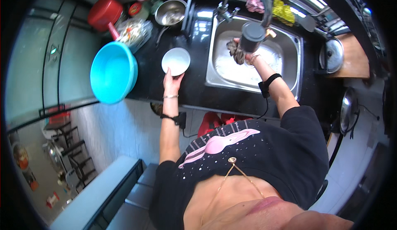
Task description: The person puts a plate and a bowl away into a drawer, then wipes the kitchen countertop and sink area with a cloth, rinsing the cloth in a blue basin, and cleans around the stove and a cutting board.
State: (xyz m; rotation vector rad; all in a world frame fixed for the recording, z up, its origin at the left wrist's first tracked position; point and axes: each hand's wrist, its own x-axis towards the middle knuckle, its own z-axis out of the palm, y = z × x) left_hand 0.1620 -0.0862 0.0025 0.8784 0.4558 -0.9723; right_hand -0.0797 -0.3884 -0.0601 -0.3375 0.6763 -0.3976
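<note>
My left hand [173,82] grips the near rim of a white bowl [176,61] over the black countertop [149,84]. Whether the bowl rests on the counter or is held just above it, I cannot tell. Over the stainless steel sink [229,75], my right hand [249,57] holds a crumpled grey-brown cloth [238,52]. The dark cylindrical head of the tap [252,36] hides part of that hand. Left of the bowl stands a bright blue plastic basin [113,73] at the counter's front edge.
Behind the basin are a red dipper [105,14], a plastic bag of food [135,33] and a steel saucepan [170,12]. Yellow netting [283,12] and a pink cloth [255,2] lie behind the sink. At right, a lidded pot [333,55] sits by a wooden board [355,56].
</note>
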